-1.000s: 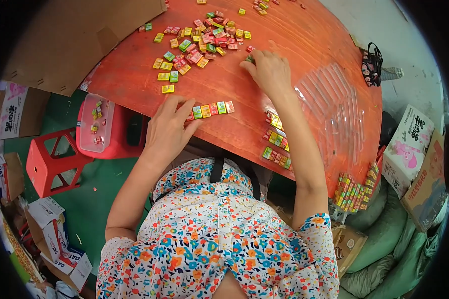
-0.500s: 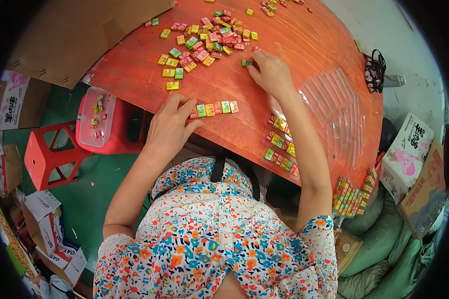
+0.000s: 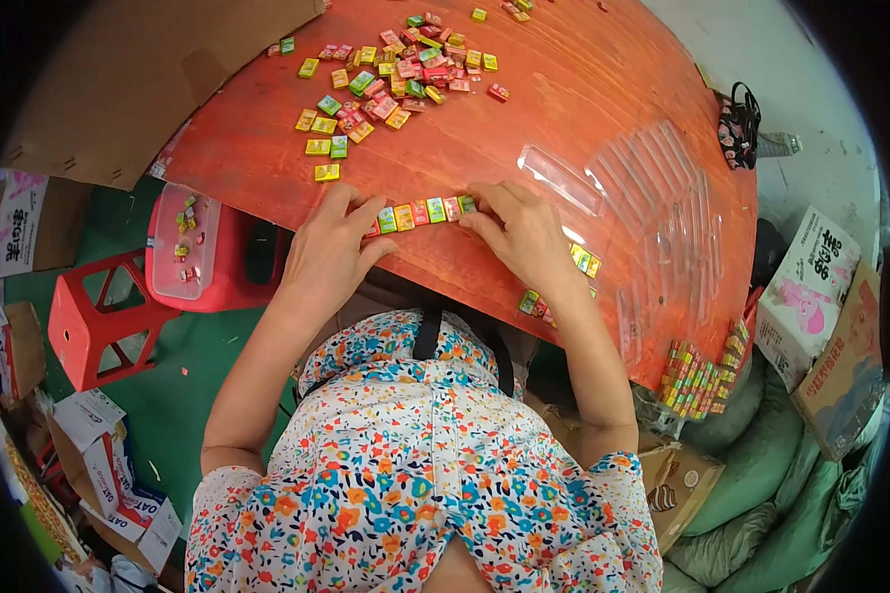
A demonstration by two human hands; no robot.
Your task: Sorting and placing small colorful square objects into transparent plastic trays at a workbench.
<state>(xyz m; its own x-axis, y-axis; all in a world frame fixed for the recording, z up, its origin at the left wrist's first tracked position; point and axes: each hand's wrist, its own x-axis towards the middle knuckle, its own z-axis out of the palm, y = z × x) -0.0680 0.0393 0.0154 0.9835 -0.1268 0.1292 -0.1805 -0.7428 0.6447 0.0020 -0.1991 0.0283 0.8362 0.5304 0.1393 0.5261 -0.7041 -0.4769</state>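
A short row of small candy-sized boxes (image 3: 420,214) in red, green, yellow and orange lies near the front edge of the red table (image 3: 445,158). At its left end my left hand (image 3: 331,242) is closed, thumb and fingers gripping the end box. My right hand (image 3: 519,237) pinches a small green box (image 3: 467,204) against the right end of the row. Its fingers partly cover that box. More finished rows of such boxes (image 3: 585,261) lie beside my right forearm, which partly hides them.
Beyond the row is a loose pile of small boxes (image 3: 405,84). Clear plastic trays (image 3: 561,180) lie at the right, with packed bundles (image 3: 697,381) at the table's right edge. A large cardboard box (image 3: 158,79) stands left, above a plastic tub (image 3: 186,247) and red stool (image 3: 99,321).
My right hand has come left and nearer from the pile side, bringing the green box to the row's right end. My left hand stays at the left end.
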